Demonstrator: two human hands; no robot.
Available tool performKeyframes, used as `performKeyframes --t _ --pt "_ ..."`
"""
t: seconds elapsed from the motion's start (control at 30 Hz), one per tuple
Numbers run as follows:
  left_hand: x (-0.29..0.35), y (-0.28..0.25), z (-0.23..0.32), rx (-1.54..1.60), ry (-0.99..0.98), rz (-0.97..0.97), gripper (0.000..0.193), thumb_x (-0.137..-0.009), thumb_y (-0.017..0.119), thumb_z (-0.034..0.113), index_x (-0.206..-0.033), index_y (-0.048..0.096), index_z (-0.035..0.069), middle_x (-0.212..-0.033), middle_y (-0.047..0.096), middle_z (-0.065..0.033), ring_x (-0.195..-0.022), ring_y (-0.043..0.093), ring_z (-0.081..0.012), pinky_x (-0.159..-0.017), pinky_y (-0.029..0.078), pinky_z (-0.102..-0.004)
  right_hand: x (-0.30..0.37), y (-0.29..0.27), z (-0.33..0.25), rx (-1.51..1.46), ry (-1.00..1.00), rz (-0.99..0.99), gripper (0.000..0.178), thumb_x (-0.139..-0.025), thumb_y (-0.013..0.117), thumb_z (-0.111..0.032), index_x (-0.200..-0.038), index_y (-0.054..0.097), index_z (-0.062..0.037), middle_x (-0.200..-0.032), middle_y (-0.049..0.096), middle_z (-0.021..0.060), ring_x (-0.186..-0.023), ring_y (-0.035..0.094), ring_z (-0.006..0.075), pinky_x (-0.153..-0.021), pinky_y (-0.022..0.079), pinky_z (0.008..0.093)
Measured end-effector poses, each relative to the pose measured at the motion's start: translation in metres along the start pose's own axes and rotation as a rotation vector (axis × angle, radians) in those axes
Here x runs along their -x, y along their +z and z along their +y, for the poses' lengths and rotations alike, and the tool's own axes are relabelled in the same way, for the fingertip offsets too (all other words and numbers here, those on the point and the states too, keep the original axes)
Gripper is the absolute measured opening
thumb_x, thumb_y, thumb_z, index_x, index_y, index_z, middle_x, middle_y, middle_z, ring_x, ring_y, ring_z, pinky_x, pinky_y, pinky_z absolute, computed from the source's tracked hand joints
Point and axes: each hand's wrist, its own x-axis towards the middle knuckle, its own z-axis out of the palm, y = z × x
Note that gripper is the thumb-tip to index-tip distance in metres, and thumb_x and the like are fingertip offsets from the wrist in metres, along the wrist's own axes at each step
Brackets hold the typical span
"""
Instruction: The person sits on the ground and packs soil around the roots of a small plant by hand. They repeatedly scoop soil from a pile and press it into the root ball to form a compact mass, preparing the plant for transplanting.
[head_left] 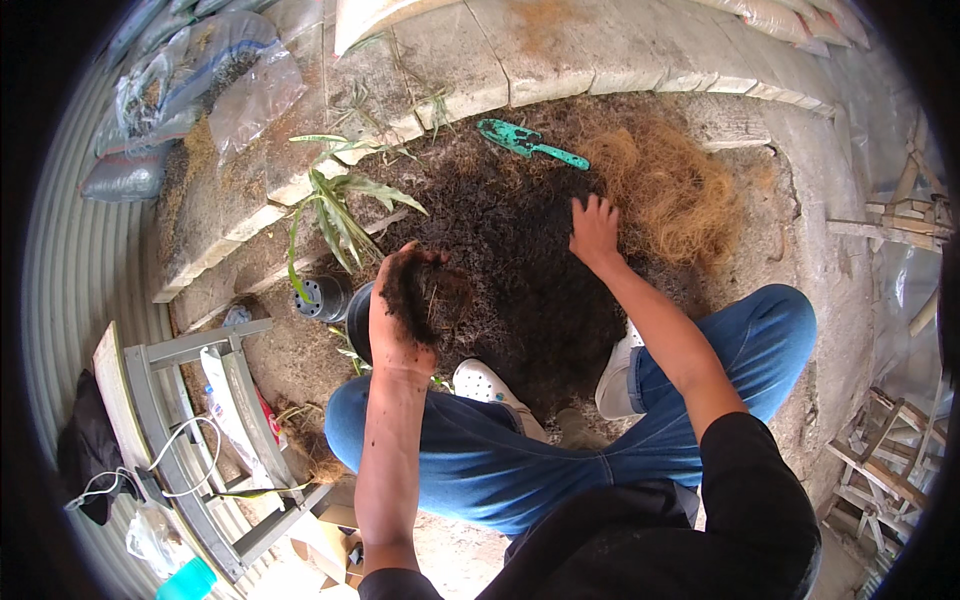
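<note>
My left hand, palm turned up and fingers curled, holds a dark clump of soil with thin root-like strands in it. Soil is smeared over the palm and wrist. Beyond the heap of dark soil, my right hand reaches to its right side, near the brown fibre. The fingers there are bent a little and apart, with nothing visible in them. A green hand trowel, dirty with soil, lies at the far edge of the heap. Loose brown coconut-like fibre spreads to the right of the soil.
Left of the heap lie a leafy green plant and black plastic pots. Plastic bags rest on the concrete ledge behind. A grey metal frame stands at the lower left. Wooden pieces stand at the right.
</note>
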Motion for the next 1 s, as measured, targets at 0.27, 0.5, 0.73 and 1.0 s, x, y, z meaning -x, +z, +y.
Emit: performKeyframes --t 0.27,0.5,0.73,1.0 --pt "0.003 0.004 0.000 -0.024 0.012 0.006 0.018 -0.094 0.051 0.023 -0.092 0.061 0.008 -0.089 0.065 -0.0104 -0.083 0.065 -0.0267 -0.072 0.055 -0.0394 0.015 0.101 -0.010 -0.341 -0.172 -0.103 0.073 -0.093 0.053 -0.046 -0.146 0.032 0.0000 -0.154 0.014 0.0287 -0.142 0.014 0.0490 -0.112 0.026 0.0573" --pt "-0.001 0.005 -0.001 0.030 -0.019 -0.015 0.019 -0.094 0.051 0.023 -0.094 0.061 0.007 -0.089 0.064 -0.0102 -0.084 0.065 -0.0284 -0.073 0.054 -0.0411 0.054 0.125 -0.030 -0.399 -0.252 -0.043 0.053 -0.095 0.056 -0.028 -0.140 0.043 -0.0023 -0.146 0.030 0.0292 -0.137 0.026 0.0475 -0.110 0.031 0.0514" --pt "-0.004 0.000 -0.003 -0.002 -0.010 -0.024 0.016 -0.094 0.051 0.020 -0.099 0.058 0.006 -0.090 0.062 -0.0095 -0.085 0.063 -0.0260 -0.076 0.054 -0.0419 0.075 0.116 -0.022 -0.496 -0.237 -0.065 0.043 -0.090 0.063 -0.018 -0.129 0.053 -0.0026 -0.132 0.048 0.0258 -0.123 0.044 0.0438 -0.102 0.041 0.0463" --pt "-0.004 -0.007 -0.002 0.048 0.004 -0.017 0.016 -0.094 0.051 0.021 -0.097 0.058 0.007 -0.089 0.063 -0.0100 -0.083 0.064 -0.0263 -0.075 0.054 -0.0410 0.053 0.080 -0.012 -0.367 0.039 -0.191 0.071 -0.084 0.065 -0.052 -0.129 0.054 0.0003 -0.130 0.053 0.0222 -0.122 0.049 0.0400 -0.105 0.036 0.0553"
